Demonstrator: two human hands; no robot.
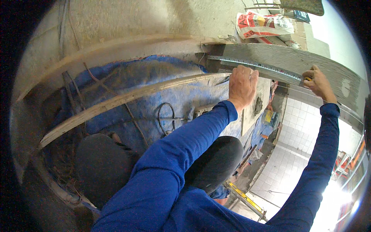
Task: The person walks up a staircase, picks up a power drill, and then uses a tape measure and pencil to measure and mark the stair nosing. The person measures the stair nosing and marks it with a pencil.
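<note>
My right hand (320,84) is closed around a tape measure (308,78), of which only a bit of yellow case shows. Its pale blade (255,63) stretches leftward along a grey plastered ledge (286,54) to a dark corner. My left hand (242,86) is closed at the near end of a long wooden plank (127,96), just below the blade; the fingers' undersides are hidden. Beyond that wrist lies a pale board (249,116) with a dab of grey mortar (258,105).
Blue sheeting (148,73) and a looped cable (159,116) lie below the plank. A printed sack (262,25) sits past the ledge. A yellow spirit level (247,199) is near my knee, beside white wall tiles (297,120).
</note>
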